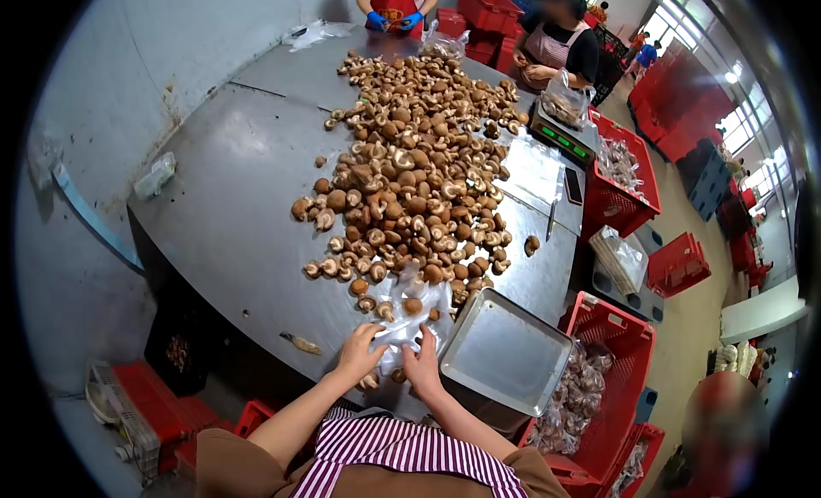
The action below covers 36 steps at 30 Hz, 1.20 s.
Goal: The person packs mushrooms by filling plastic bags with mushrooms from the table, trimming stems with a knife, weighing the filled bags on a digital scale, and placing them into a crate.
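A large heap of brown mushrooms point(410, 164) spreads over the metal table point(248, 173). At its near end lies a clear plastic bag point(407, 331), with a few mushrooms on or around it. My left hand point(362, 351) touches the bag's left side, its fingers apart. On the bag's right side is my right hand point(422, 361), fingers also spread. Just right of my right hand sits an empty metal tray point(509, 352).
A scale point(560, 139) bearing a filled bag stands at the right edge, near a phone point(573, 186). Red crates point(599, 395) of bagged mushrooms stand right of the table. Two people work at the far side. A wall point(103, 87) borders the left.
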{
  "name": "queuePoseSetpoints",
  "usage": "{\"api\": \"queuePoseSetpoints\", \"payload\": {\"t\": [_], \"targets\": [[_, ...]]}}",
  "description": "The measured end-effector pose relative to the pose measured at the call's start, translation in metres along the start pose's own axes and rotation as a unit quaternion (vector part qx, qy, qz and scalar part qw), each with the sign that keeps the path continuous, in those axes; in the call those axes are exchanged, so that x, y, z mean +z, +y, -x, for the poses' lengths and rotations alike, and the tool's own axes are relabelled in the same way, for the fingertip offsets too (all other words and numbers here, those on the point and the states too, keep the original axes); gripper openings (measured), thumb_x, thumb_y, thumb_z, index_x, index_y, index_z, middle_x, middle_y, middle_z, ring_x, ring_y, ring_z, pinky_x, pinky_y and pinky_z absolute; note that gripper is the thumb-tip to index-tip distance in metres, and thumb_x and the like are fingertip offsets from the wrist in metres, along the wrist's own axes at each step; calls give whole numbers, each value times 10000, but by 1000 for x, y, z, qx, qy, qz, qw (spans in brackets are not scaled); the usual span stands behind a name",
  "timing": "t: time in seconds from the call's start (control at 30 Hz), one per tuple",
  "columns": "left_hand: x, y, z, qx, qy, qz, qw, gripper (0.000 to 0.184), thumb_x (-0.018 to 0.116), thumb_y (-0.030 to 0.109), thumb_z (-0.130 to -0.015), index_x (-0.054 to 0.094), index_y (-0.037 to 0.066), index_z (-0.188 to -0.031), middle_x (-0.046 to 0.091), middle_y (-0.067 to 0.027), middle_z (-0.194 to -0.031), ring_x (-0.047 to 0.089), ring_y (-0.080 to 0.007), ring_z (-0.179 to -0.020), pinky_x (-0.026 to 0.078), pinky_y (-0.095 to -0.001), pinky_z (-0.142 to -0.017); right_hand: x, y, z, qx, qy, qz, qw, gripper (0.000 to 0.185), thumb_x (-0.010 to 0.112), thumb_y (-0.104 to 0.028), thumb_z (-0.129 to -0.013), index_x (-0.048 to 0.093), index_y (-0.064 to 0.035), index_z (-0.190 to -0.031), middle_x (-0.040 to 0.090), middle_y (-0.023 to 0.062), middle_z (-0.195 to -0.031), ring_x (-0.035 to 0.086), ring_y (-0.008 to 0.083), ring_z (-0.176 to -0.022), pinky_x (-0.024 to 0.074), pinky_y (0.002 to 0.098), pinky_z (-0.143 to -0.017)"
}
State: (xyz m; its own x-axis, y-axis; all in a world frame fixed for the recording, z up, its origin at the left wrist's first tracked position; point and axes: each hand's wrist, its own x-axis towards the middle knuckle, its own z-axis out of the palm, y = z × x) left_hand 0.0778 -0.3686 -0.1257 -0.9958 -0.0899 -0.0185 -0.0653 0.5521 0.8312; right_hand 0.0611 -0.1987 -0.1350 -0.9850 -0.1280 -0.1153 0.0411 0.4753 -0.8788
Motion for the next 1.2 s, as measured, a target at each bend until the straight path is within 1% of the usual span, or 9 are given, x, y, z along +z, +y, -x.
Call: {"api": "queuePoseSetpoints", "payload": {"t": [0.1, 0.3, 0.37, 0.4, 0.53, 0.6, 0.77, 0.93, 1.2], "targets": [[-1, -15, -12, -1, -4, -51, 999, 451, 711, 176, -804, 598, 65, -1226, 580, -166, -1194, 582, -365, -1080, 484, -443, -910, 25, 26, -16, 158, 32, -38, 986, 693, 592, -128, -859, 276, 76, -1442, 368, 307, -1392, 446, 426, -1255, 358, 411, -1088], [6, -29, -28, -26, -109, -93, 989, 349, 695, 170, -803, 628, 62, -1127, 603, -154, -1107, 605, -379, -1002, 502, -461, -847, 38, 45, -23, 106, 100, 209, 967, 528, 612, -91, -854, 418, 50, -1325, 450, 278, -1280, 550, 439, -1107, 472, 455, -945], [5, -34, -32, 2, -117, -94, 989, 297, 686, 163, -807, 637, 60, -1081, 608, -141, -1059, 602, -361, -999, 504, -453, -836, 36, 37, -26, 129, 37, 260, 956, 392, 630, -80, -837, 482, 37, -1180, 488, 272, -1182, 587, 454, -988, 495, 496, -859], [5, -35, -32, 56, -113, -96, 987, 280, 676, 153, -813, 638, 60, -1074, 608, -140, -1056, 599, -352, -997, 506, -445, -831, 38, 36, -28, 129, 60, 253, 957, 267, 637, -84, -825, 533, 22, -1046, 538, 258, -1100, 602, 449, -945, 492, 512, -831], [-4, -9, -41, 193, -109, -68, 973, 268, 653, 103, -807, 641, 59, -1071, 611, -129, -1050, 594, -327, -987, 510, -419, -810, 39, 41, -32, 140, 64, 251, 956, 205, 655, -135, -821, 612, 16, -952, 599, 238, -980, 614, 421, -927, 494, 489, -806], [-2, -8, -49, 266, -101, -57, 957, 307, 650, 90, -786, 637, 58, -1090, 609, -119, -1027, 595, -317, -977, 509, -418, -806, 41, 43, -32, 141, 52, 228, 962, 227, 659, -146, -823, 618, 19, -973, 604, 231, -974, 613, 419, -915, 493, 481, -803], [0, -29, -62, 238, -144, -75, 957, 273, 627, 68, -779, 640, 47, -1052, 605, -123, -958, 585, -315, -906, 499, -428, -771, 39, 20, -15, 9, 108, 236, 966, 341, 673, -126, -825, 580, 8, -1124, 562, 204, -1054, 585, 393, -944, 488, 473, -807], [-9, -25, -68, 303, -155, -138, 930, 206, 610, 58, -769, 636, 65, -973, 604, -100, -907, 567, -296, -887, 467, -418, -756, 53, 39, -17, 107, 84, 350, 927, 197, 623, -68, -812, 570, 24, -978, 572, 221, -994, 599, 396, -936, 506, 479, -756], [9, -44, -64, 332, -216, -155, 905, 235, 593, 88, -787, 623, 86, -1020, 601, -85, -1001, 558, -278, -980, 455, -412, -813, 42, 24, -17, 109, 165, 255, 947, 100, 641, -70, -816, 596, 2, -869, 611, 214, -891, 611, 412, -830, 490, 499, -737]]}}
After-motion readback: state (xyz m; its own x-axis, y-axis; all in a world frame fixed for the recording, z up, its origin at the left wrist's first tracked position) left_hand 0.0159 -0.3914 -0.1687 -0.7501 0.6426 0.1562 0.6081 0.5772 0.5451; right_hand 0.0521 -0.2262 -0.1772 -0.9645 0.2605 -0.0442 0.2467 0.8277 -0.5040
